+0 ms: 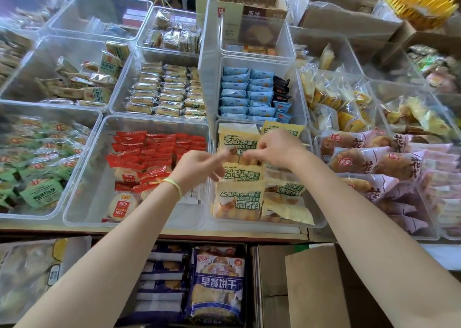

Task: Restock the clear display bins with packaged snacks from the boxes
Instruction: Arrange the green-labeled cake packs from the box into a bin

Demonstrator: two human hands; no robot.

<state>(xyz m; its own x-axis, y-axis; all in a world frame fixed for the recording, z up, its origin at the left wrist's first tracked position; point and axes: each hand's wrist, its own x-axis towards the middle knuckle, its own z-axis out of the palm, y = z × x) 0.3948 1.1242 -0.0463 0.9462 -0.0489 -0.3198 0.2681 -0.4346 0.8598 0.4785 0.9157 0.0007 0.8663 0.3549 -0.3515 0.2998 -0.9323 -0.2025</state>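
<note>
Both hands, the left hand (pixel 199 166) and right hand (pixel 275 150), pinch yellow-green 芝士味椰蓉 snack packets (pixel 238 198) in a clear bin (pixel 320 221), above a blue 早餐饼干 bag (pixel 217 281).

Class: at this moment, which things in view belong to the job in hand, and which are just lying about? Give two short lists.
In use:
left hand
right hand
yellow-and-green snack packs
their clear bin

Lying about:
red snack packs
blue snack packs
yellow basket
breakfast biscuit bag
</note>
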